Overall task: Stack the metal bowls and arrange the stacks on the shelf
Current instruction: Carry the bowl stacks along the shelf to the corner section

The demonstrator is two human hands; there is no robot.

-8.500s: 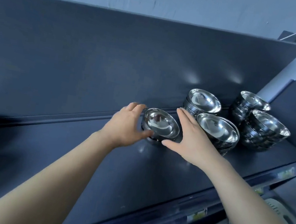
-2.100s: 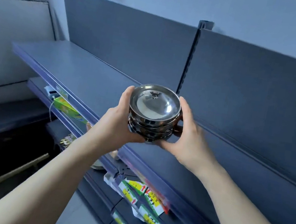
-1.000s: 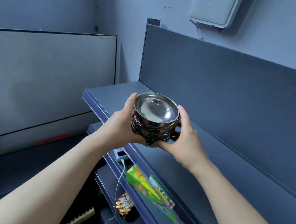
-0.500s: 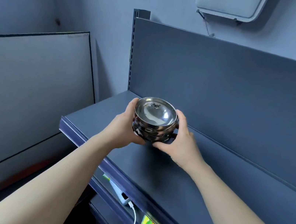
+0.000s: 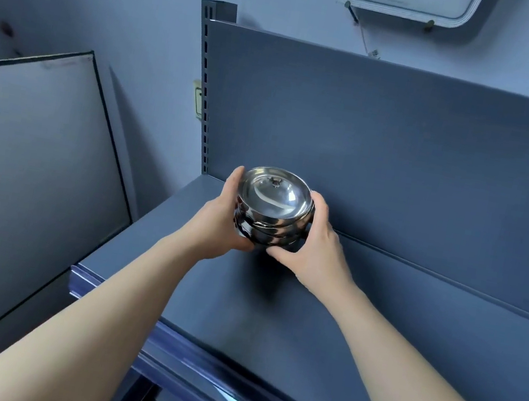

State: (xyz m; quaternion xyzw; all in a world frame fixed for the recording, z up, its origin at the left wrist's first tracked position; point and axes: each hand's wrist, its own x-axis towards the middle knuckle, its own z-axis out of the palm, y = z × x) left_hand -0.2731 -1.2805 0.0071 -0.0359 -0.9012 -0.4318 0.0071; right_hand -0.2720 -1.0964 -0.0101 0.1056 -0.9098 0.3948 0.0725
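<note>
A grey board leans at the left, beside the slotted upright. The left hand and right hand curl round the stack of metal bowls at the shelf's far left end, with the back panel just behind.

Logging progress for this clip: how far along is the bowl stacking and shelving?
Done: the stack of metal bowls is nested together. In hand: the left hand and right hand grip its sides, low over the left end of the shelf. Left: setting it down and releasing; no other stacks are in view.
</note>
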